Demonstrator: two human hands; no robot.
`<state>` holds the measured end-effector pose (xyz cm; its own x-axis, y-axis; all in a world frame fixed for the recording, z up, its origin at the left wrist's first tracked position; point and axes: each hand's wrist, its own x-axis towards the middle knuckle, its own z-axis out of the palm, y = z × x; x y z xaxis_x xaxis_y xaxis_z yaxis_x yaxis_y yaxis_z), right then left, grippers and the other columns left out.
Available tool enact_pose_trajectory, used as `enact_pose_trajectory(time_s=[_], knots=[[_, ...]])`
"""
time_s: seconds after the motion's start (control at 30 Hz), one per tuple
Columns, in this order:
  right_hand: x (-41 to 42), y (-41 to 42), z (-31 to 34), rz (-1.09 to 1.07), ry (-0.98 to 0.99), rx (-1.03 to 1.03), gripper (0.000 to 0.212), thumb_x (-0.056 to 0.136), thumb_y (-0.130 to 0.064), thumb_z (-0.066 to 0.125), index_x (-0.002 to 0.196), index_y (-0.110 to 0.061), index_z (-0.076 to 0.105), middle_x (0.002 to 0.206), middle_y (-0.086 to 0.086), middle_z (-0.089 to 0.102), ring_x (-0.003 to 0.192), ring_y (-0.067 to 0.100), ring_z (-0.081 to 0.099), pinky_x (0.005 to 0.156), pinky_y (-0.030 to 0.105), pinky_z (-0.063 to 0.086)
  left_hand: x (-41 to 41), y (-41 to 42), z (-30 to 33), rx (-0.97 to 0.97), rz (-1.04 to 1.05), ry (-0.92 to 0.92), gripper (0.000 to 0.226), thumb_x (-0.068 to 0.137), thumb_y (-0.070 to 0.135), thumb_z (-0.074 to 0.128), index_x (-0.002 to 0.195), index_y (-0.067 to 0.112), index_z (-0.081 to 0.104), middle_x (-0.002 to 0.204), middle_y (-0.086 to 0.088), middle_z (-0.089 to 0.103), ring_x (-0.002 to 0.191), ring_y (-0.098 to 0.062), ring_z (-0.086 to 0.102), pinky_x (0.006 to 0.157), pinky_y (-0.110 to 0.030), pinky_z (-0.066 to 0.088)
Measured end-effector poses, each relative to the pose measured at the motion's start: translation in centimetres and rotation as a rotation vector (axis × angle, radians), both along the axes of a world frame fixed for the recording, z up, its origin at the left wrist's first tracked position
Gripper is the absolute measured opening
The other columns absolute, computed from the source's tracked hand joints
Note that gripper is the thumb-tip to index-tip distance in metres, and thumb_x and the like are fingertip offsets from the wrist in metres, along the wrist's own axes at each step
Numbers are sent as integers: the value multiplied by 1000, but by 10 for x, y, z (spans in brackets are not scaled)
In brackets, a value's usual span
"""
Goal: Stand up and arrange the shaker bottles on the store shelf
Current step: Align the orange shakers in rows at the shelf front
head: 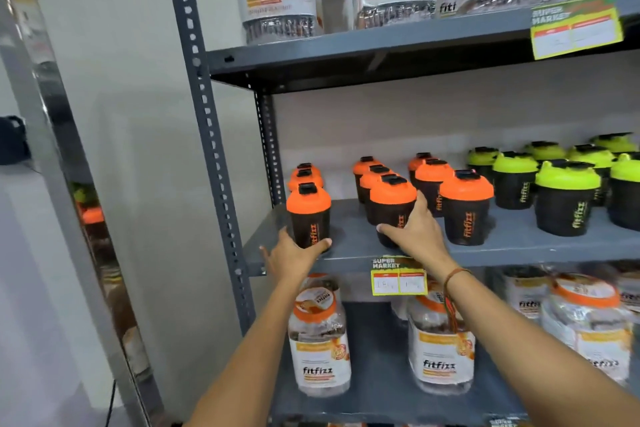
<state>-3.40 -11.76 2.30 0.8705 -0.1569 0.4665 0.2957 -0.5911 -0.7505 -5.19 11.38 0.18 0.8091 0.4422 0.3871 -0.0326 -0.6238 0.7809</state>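
Left hand (pixel 291 255) cups a tapered, orange-lidded black bottle (pixel 309 215); right hand (pixel 417 230) grips a matching shaker (pixel 391 208) on the metal shelf (pixel 519 248).

Both hands (pixel 294 255) (pixel 417 234) outstretched, fingers curled, grasping.

Both forearms are bare, no sleeves showing; the right wrist wears a thin brown-orange thread band (pixel 456 274).

Two hands on orange-lidded shakers

Left hand (pixel 292 255) cups the base of an upright bottle (pixel 309 215) at 9 o'clock on the grey shelf (pixel 519 246); right hand (pixel 417 232) grips another bottle (pixel 393 208) at centre; green-lidded bottles (pixel 564 198) stand at 3 o'clock.
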Motion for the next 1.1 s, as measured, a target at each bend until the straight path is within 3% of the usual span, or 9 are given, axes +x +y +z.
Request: enact_pose_trajectory(time_s=[0.13, 0.2, 0.53, 0.9, 1.03, 1.1], knots=[[10, 0, -4, -18, 60, 38, 99, 73, -37, 82, 149, -17, 22, 140, 14, 56, 126, 40, 54, 102, 47, 45, 5, 1, -3, 66, 6, 14, 78, 69, 64, 70, 131, 20, 48, 127, -4, 64, 130, -28, 48, 120, -50, 2], [12, 1, -8, -26, 80, 22, 99, 72, -37, 82, 147, -20, 20, 138, 13, 57, 125, 42, 55, 101, 51, 46, 6, 1, -5, 90, 10, 13, 74, 71, 65, 67, 129, 22, 49, 126, -3, 65, 132, -27, 46, 120, -48, -3], [11, 10, -19, -85, 46, -71, 90, 61, -59, 79, 129, -24, 32, 128, 9, 62, 117, 38, 60, 94, 55, 50, 8, 3, -10, 118, 17, -11, 70, 72, 66, 66, 126, 22, 52, 125, -2, 66, 127, -25, 52, 118, -43, -6], [12, 7, -19, -78, 38, -112, 85, 65, -59, 79, 127, -20, 38, 127, 10, 62, 117, 35, 59, 93, 54, 52, 6, 4, -7, 115, 7, 2, 69, 72, 65, 67, 125, 22, 53, 125, -3, 65, 129, -26, 50, 118, -46, -4], [11, 7, -20, -64, 32, -127, 91, 65, -62, 79, 132, -18, 37, 131, 11, 59, 120, 36, 58, 95, 53, 51, 4, 4, -6, 128, -22, 33, 78, 70, 68, 67, 130, 22, 49, 132, -5, 61, 136, -31, 41, 118, -50, 0], [9, 6, -21, -46, 32, -132, 101, 62, -68, 78, 138, -18, 34, 137, 10, 54, 124, 36, 55, 97, 54, 49, 0, 2, -6, 50, -50, 19, 93, 64, 71, 69, 137, 21, 41, 139, -6, 54, 139, -33, 35, 117, -55, 10]])
